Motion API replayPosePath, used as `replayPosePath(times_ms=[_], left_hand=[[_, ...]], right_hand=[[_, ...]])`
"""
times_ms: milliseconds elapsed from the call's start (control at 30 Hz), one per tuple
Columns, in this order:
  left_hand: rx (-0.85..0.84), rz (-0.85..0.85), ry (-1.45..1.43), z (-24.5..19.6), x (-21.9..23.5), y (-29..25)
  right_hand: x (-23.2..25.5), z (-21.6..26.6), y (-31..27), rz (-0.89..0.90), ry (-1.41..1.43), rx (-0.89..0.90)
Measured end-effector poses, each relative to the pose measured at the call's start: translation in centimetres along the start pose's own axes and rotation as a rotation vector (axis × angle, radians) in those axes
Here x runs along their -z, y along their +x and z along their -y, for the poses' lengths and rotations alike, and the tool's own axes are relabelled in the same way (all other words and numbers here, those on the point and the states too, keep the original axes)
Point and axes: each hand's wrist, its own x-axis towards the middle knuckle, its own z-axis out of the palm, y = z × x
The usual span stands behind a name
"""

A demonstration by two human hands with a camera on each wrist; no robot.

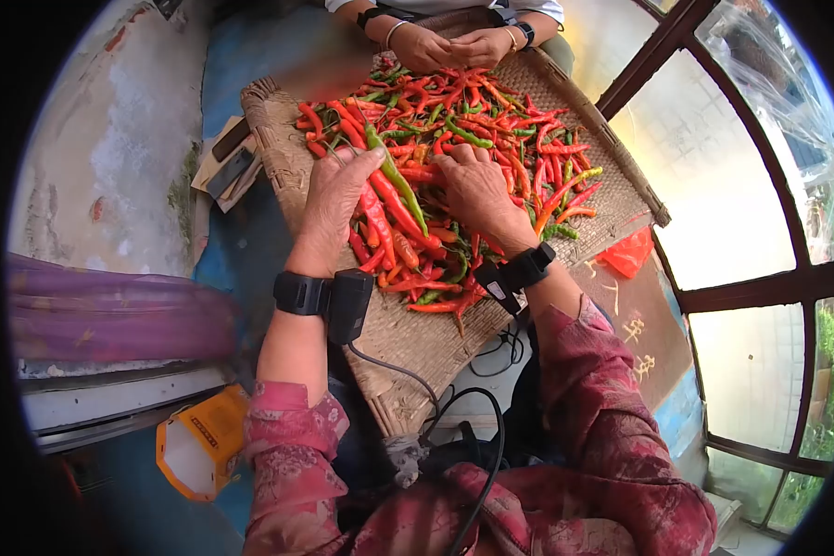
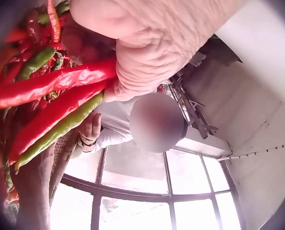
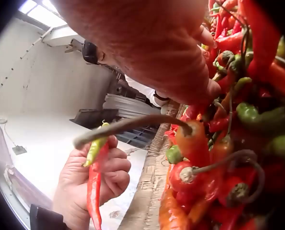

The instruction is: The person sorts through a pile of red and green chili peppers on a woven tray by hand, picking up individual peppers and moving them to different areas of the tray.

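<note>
In the head view my left hand (image 1: 334,190) holds several long chili peppers over the left side of the heap. A green chili pepper (image 1: 397,181) and red ones lie together under its thumb. The left wrist view shows the red chili pepper (image 2: 56,117) and the green one pointing out from the grip. My right hand (image 1: 480,190) reaches down into the heap of chili peppers (image 1: 528,139), fingers bent among red pods. A red chili pepper (image 1: 422,173) lies right at its fingertips; I cannot tell whether they pinch it.
The heap lies on a woven mat (image 1: 371,357) with a rolled edge. Across it, another person's hands (image 1: 454,46) meet over the far side. Phones (image 1: 232,167) lie at the left, a yellow lamp-like object (image 1: 204,445) below. Cables (image 1: 500,417) trail from my wrist cameras. Windows line the right.
</note>
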Motion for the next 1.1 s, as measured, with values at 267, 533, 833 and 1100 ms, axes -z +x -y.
replayPosePath(times_ms=[267,533,833,1100], left_hand=[[-0.498,-0.469,0.969,1.1,0.9,0.5],[-0.133,0.263,0.144,0.1,-3.7,-1.2],[-0.055,0.098,-0.166,1.7,-4.6,-0.8],[-0.086,0.24,0.149,0.5,-5.5,-0.8]], right_hand=[[1.3,-1.6,1.2,-0.261,0.22,-0.074],[4.9,3.5,-1.3,0.24,1.227,-0.114],[3.5,3.7,-2.8,0.272,1.257,-0.137],[3.8,2.7,-2.4,0.244,1.036,-0.114]])
